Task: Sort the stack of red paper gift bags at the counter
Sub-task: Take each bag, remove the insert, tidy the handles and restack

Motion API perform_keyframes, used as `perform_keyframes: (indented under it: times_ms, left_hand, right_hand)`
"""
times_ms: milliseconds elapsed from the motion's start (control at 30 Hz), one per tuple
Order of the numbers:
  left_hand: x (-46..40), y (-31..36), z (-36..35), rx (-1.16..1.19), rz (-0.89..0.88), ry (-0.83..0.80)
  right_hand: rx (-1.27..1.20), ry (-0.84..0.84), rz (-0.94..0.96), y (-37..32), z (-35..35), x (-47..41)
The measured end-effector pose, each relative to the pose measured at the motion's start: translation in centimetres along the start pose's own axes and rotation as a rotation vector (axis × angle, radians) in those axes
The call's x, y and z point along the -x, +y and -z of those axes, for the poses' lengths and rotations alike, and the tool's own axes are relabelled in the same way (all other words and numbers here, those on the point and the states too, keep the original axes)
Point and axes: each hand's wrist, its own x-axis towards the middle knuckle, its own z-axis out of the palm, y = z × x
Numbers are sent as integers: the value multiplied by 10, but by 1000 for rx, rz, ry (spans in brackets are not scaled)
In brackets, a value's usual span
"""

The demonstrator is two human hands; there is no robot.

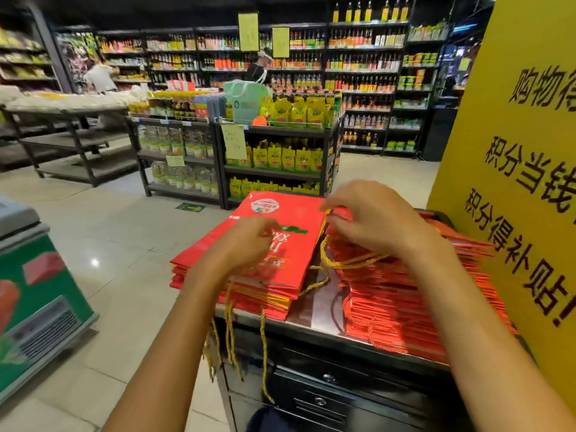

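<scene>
Two stacks of flat red paper gift bags lie on a dark metal counter (pixel 314 330) at lower centre of the frame. The left hand (pixel 246 241) rests on the top bag of the left stack (pixel 274 244), fingers curled as if pinching its surface, though blur hides the exact hold. The right hand (pixel 371 218) sits over the right stack (pixel 402 307), fingers bent down around a yellow twisted cord handle (pixel 346 263). A tall yellow sign with black characters (pixel 514 151) stands at the right edge.
</scene>
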Motion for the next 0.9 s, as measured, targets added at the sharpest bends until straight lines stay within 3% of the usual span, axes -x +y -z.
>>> perform_keyframes:
  times_ms: [167, 267, 467, 567, 700, 767, 900]
  left_hand:
    - [43, -69, 14, -222, 211, 145]
    - [61, -89, 5, -195, 235, 185]
    - [86, -91, -6, -75, 182, 339]
    - [99, -95, -8, 2, 163, 396]
    - [116, -107, -14, 65, 126, 450]
    - [122, -110, -18, 96, 118, 444]
    - [134, -111, -25, 115, 89, 454]
  right_hand:
    - [-194, -285, 218, -71, -37, -30]
    - [-185, -409, 293, -90, -65, -47]
    - [-268, -432, 322, -111, -101, -48]
    - [-483, -401, 222, -110, -110, -43]
    - [-980, -211, -167, -107, -112, -47]
    - [-1025, -189, -305, -106, -110, -56]
    - [-890, -155, -441, -96, -116, -77]
